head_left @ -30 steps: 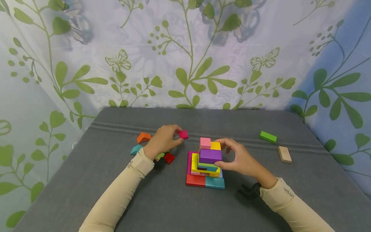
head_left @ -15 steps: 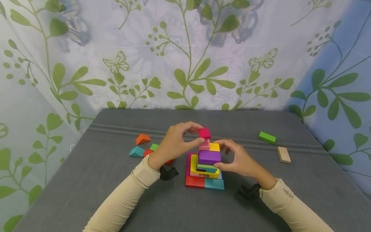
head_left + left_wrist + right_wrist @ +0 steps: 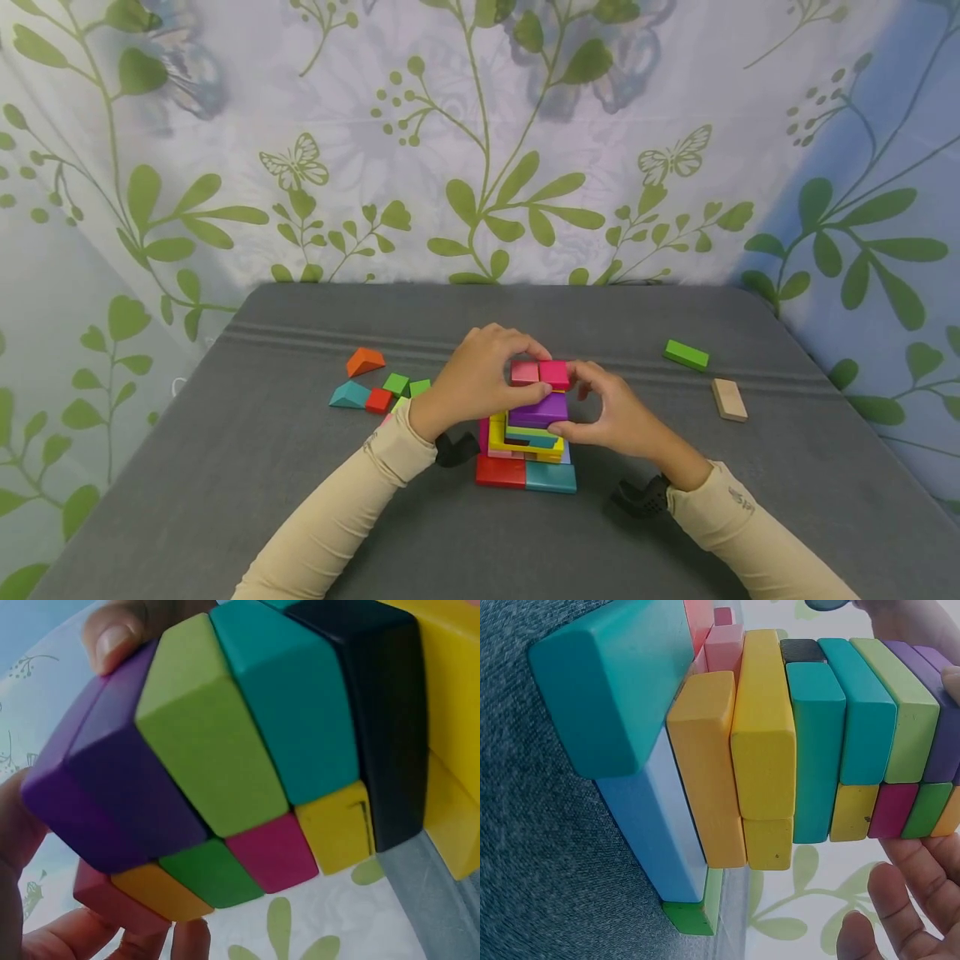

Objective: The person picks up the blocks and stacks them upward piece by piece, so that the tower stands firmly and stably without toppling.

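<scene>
A stepped tower of coloured blocks [image 3: 534, 436] stands on the grey table. On top, a hot-pink block [image 3: 554, 375] sits right beside a pale pink block [image 3: 524, 372]. My left hand [image 3: 486, 375] pinches the hot-pink block between thumb and fingers. My right hand [image 3: 618, 408] holds the tower's upper right side, thumb at the front of a purple block [image 3: 542, 410] and fingers behind. The right wrist view shows the layers side-on, from a teal base block [image 3: 607, 697] to yellow [image 3: 763, 765] and light green blocks [image 3: 911, 720].
Left of the tower lie an orange block [image 3: 365, 362], a teal triangular block [image 3: 350, 395], a red block [image 3: 378, 401] and several green ones [image 3: 396, 384], partly behind the left forearm. At right are a green block [image 3: 686, 355] and a plain wood block [image 3: 729, 400].
My left hand has carried the hot-pink block rightward from beside the tower, over the pale pink block, and down to its right on top. My right hand has stayed at the tower.
</scene>
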A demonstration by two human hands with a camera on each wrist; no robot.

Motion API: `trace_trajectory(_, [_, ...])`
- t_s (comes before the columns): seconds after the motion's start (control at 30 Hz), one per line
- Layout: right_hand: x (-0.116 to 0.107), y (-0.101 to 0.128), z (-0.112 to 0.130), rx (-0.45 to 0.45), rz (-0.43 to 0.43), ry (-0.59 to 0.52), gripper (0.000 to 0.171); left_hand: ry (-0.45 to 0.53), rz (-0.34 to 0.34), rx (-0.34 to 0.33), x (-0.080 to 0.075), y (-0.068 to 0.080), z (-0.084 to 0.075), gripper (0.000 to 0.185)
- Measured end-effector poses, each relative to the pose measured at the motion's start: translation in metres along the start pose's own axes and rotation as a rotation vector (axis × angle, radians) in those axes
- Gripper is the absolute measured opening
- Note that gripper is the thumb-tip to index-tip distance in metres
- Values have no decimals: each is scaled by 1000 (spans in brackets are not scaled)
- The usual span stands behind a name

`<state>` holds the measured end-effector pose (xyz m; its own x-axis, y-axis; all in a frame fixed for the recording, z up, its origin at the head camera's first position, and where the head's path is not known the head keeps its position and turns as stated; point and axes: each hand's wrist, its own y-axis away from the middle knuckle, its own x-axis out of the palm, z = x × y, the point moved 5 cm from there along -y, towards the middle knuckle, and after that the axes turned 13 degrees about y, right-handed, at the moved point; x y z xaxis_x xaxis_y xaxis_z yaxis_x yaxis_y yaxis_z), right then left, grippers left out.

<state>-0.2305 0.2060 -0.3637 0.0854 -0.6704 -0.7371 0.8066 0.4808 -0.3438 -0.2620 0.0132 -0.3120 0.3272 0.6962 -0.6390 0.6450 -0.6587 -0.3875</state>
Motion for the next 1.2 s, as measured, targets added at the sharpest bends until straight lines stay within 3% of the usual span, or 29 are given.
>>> trace_trajectory(0.37, [0, 0, 1, 3, 3, -5, 57, 12, 57, -47, -7, 4, 4, 44])
trace_trajectory(0.63, [1, -1, 1, 6, 5, -8, 57, 18, 58, -51, -17, 6, 6, 32])
trace_trajectory(0.87, [1, -1, 1, 3, 5, -5, 57, 45, 70, -42, -17, 7, 6, 36])
trace_trajectory(1.07, [1, 0, 1, 21, 7, 2, 59, 155, 91, -52, -31, 13, 19, 41])
trace_trajectory(1.2, [2, 0, 2, 33, 6, 14, 60, 227, 120, -109, -47, 24, 39, 32])
